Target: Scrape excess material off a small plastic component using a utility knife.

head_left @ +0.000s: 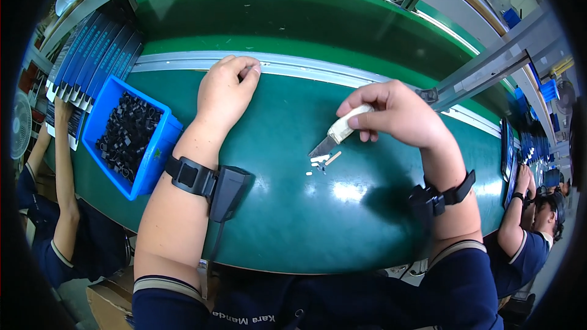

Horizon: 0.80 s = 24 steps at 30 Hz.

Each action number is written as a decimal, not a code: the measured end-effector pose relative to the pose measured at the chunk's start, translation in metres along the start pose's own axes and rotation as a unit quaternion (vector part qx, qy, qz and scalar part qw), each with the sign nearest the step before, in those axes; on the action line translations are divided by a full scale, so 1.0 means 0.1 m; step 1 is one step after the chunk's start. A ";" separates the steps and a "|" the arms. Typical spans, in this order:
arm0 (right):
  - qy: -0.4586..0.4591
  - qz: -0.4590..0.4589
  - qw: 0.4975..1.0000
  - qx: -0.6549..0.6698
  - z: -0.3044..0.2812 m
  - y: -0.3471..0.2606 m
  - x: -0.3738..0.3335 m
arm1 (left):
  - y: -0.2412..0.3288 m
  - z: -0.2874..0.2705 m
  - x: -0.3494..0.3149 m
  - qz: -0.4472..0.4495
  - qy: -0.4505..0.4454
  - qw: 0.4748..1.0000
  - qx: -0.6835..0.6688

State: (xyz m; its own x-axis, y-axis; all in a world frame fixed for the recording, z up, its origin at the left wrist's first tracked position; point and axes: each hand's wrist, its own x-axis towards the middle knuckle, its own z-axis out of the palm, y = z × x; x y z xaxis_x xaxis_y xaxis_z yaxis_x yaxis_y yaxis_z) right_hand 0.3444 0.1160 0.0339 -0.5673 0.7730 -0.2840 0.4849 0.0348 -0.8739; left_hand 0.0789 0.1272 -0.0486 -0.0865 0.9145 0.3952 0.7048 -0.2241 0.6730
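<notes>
In my right hand [400, 113] is a knife [343, 127] with a pale wrapped handle, gripped between thumb and fingers. Its grey blade slants down to the left, with the tip just above several small white, tan and dark scraps [319, 160] on the green tabletop [281, 214]. My left hand [227, 88] is closed, fingers curled, near the metal rail at the far edge of the table. Whatever those fingers may hold is hidden. A blue bin [153, 159] full of small black parts [127, 131] stands left of my left forearm.
A metal rail [183, 60] borders a green conveyor belt [269, 15] beyond the table. Blue boxes [101, 49] stand in a row at the left, where a co-worker's arms [64, 171] reach in. A metal post [483, 73] rises at the right; another person [529, 232] works beyond it.
</notes>
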 end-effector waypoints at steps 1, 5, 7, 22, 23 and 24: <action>0.019 -0.001 1.000 0.001 0.05 0.00 -0.05 | -0.01 -0.01 0.00 -0.002 -0.006 1.000 0.000; 0.053 -0.036 0.997 0.031 0.14 0.03 -0.18 | 0.01 -0.02 -0.01 0.001 -0.007 1.000 -0.005; 0.058 -0.053 0.997 0.006 0.12 0.02 -0.21 | 0.01 -0.01 0.00 -0.007 -0.012 0.999 -0.029; 0.195 -0.105 0.945 0.243 0.01 0.06 0.04 | -0.08 0.00 0.00 0.004 0.090 0.996 -0.007; 0.185 -0.092 0.954 0.217 -0.02 0.04 0.11 | -0.12 -0.01 -0.01 0.000 0.085 0.996 -0.020; 0.179 -0.078 0.962 0.192 -0.06 0.03 0.17 | -0.13 -0.02 0.00 0.003 0.088 0.996 -0.018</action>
State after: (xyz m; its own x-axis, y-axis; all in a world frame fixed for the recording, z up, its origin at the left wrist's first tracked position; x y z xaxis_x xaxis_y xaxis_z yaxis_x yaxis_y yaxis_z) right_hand 0.3402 0.1329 0.0290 -0.3140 0.9485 -0.0427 0.0918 -0.0145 -0.9957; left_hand 0.0686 0.1294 -0.0561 -0.2058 0.8408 0.5007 0.6804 -0.2448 0.6908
